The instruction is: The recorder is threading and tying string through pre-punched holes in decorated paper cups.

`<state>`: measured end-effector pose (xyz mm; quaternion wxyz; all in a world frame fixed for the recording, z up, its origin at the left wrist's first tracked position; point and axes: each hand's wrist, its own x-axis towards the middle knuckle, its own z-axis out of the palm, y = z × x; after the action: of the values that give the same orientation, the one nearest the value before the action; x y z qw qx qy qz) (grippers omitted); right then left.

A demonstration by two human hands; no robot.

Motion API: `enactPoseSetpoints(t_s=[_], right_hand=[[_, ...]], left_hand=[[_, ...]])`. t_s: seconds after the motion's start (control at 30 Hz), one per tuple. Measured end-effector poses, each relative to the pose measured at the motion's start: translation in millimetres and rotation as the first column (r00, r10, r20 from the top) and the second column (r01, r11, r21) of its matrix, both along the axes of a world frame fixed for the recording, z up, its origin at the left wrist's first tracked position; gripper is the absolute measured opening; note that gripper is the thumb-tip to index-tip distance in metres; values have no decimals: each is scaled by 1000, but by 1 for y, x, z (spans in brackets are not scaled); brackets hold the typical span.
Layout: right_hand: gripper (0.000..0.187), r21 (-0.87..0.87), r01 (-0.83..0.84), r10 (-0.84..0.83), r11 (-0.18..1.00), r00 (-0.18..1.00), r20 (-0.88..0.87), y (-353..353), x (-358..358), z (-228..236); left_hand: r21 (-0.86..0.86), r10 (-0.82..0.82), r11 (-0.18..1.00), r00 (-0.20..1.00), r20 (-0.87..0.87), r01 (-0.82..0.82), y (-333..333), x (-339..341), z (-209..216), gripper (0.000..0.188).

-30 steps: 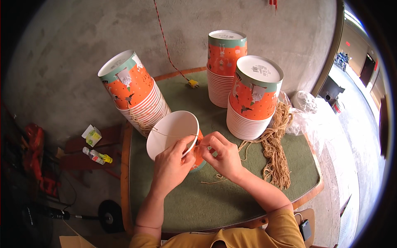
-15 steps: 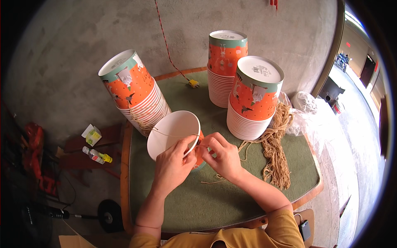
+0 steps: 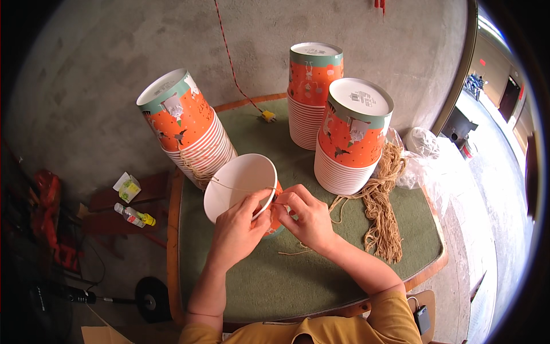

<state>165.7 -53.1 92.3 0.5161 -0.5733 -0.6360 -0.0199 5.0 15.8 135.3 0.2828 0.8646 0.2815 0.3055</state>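
A paper bucket (image 3: 238, 180), white inside with an orange printed outside, lies tilted on the table, its mouth facing up and left. A thin tan cord (image 3: 229, 187) crosses the mouth from a hole near the left rim to the right rim. My left hand (image 3: 243, 226) grips the near right rim, thumb outside. Beside it, my right hand (image 3: 303, 215) pinches the cord end against the bucket's outer wall. The fingertips and the cord between them are partly hidden. A loose cord tail rests on the green cloth below my right hand.
Upside-down bucket stacks stand at left (image 3: 189, 126), at back (image 3: 315, 94) and at right (image 3: 353, 135). A bundle of tan cords (image 3: 382, 221) lies at the right beside clear plastic bags (image 3: 421, 155). A yellow plug (image 3: 267, 116) rests near the wall.
My right fingers have shifted very slightly at the rim. The bucket, cord and left hand stay nearly the same.
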Motion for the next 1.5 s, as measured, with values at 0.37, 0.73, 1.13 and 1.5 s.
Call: enactPoseSetpoints(t_s=[0.37,0.73,1.13,1.5], right_hand=[[10,-26,-85,77,996,971,-226,2,2,-1],[7,-104,-194,131,975,891,-434,-1,-1,1],[8,-132,-235,151,963,877,-456,-3,-3,4],[10,-123,-194,139,973,923,-359,-2,-1,3]], left_hand=[[-77,1,997,997,-76,-7,-1,-2,7,35],[105,-70,992,997,8,69,1,0,10,20],[140,-44,989,998,49,37,6,1,-1,15],[227,-27,974,998,50,15,6,5,-3,10]])
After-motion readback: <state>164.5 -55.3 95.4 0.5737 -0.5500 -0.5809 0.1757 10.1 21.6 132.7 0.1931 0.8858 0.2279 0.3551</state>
